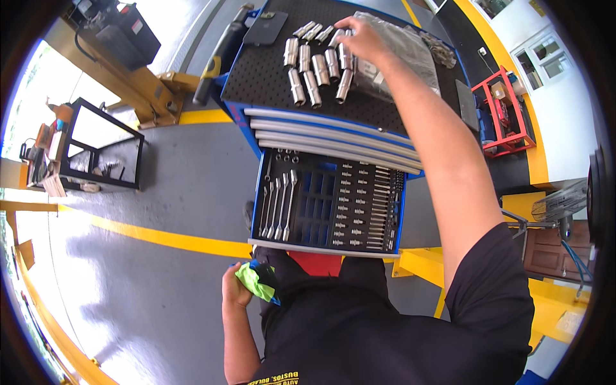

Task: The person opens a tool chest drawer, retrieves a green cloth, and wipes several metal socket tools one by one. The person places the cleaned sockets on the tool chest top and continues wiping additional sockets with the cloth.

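A wide fisheye view looks steeply down from the person's head, close over the torso [340, 330], facing an open drawer [324, 249] and the worktop [260, 76] just beyond it

Place: a workshop, by its look one for vehicle or machine repair
Tool cabinet [256, 86]: blue, with a dark perforated top and a stack of drawers
Metal sockets [319, 69]: grouped on the cabinet's top
Open drawer [321, 249]: near side, fitted with slots for tools
Wrenches [278, 205]: in a row at the drawer's left
Floor [179, 173]: smooth grey, marked with yellow lines [160, 237]
Steel post [102, 64]: far left, yellow, black box [131, 35] beside it
Black metal stand [110, 117]: left, open frame
Red metal rack [495, 109]: far right, loaded
Fan [557, 204]: right
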A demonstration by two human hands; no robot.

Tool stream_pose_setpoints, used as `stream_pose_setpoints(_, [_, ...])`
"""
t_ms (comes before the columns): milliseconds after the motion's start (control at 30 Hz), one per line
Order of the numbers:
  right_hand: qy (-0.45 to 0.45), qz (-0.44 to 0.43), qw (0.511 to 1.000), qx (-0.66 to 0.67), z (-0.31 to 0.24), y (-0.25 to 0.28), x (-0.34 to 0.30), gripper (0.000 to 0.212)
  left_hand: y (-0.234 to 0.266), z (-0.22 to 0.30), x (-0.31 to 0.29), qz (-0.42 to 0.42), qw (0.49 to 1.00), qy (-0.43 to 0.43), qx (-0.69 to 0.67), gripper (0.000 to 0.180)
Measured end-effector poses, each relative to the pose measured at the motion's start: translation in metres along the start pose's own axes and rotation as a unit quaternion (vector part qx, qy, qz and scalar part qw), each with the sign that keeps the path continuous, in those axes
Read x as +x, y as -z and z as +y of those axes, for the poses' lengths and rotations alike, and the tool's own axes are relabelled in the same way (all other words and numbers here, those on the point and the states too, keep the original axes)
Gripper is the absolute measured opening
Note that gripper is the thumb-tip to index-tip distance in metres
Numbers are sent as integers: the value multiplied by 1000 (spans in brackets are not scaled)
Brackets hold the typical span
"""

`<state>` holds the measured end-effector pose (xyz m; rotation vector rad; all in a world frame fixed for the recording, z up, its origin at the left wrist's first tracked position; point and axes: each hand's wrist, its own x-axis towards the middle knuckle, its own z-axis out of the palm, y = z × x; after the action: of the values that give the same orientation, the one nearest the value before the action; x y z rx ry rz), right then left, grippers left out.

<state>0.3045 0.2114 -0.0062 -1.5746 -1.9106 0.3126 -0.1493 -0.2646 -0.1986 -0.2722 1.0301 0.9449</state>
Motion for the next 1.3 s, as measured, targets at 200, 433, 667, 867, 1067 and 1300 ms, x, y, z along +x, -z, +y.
stream_pose_setpoints(200, [118,144,982,-15,-20,43,-126,29,20,11,14,43,998,-48,15,25])
stream_pose_setpoints(433, [-2,102,994,-25,-3,19,-417,22,-3,6,59,45,992,-42,111,32])
stream_pose_setpoints(667, [-398,-17,916,49,44,-25,-717,29,28,23,38,187,849,-134,475,37])
stream_pose_setpoints(867, [-676,41,598,429,108,-57,-765,28,41,6,63,166,833,-116,515,34])
stream_pose_setpoints(1067, [-735,188,487,433,100,-86,-669,34,-10,-21,88,128,762,-117,623,52])
stream_pose_setpoints(1300, [-717,234,401,520,122,-83,-615,36,10,-6,95,141,609,-150,766,58])
